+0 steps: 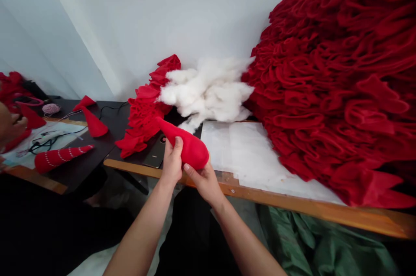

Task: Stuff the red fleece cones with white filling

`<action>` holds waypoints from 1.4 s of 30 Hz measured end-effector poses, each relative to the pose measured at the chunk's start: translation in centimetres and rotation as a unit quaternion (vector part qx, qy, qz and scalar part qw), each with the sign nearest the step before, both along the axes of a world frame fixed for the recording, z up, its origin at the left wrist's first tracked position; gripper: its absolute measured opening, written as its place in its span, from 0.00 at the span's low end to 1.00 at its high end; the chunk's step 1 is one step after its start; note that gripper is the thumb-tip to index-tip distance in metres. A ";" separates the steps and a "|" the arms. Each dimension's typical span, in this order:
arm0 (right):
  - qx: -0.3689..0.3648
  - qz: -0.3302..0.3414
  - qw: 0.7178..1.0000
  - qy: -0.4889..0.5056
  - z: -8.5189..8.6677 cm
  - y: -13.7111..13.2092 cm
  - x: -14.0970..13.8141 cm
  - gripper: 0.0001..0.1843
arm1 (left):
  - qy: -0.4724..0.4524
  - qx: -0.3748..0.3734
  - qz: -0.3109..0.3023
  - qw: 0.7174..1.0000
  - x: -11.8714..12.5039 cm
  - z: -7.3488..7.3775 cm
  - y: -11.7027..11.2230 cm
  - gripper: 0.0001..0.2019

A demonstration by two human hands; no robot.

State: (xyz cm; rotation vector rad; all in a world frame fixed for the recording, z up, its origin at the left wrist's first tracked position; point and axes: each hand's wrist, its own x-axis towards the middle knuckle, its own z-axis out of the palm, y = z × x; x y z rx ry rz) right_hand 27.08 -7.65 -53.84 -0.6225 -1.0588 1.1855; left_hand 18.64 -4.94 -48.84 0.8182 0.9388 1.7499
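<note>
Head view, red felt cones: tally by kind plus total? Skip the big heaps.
Stuffed red felt cone, held by left hand and right hand: 1
Plain red felt cones: 2
White-stitched red felt cone: 1
Total: 4

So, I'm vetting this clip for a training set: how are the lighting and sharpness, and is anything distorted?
In the head view, light is soft and even with faint shadows; the white stuffing looks nearly blown out; wide-angle distortion appears to bow the wooden table edge; the red felt cone in the left hand and right hand looks sharp.
</note>
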 end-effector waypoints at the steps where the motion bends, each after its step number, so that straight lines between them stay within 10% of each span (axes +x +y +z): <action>1: -0.015 0.009 1.000 -0.003 -0.1 0.0 0.1 0.29 | 0.007 -0.001 -0.002 1.000 0.0 -0.1 0.0 0.31; 13: -0.100 0.138 0.970 0.174 2.2 -0.3 0.6 0.22 | -0.039 0.015 0.004 0.999 0.0 -0.5 0.2 0.29; 42: -0.134 0.208 0.962 0.111 2.4 -0.6 1.3 0.25 | 0.047 0.009 -0.086 0.995 -0.4 -0.8 -0.4 0.26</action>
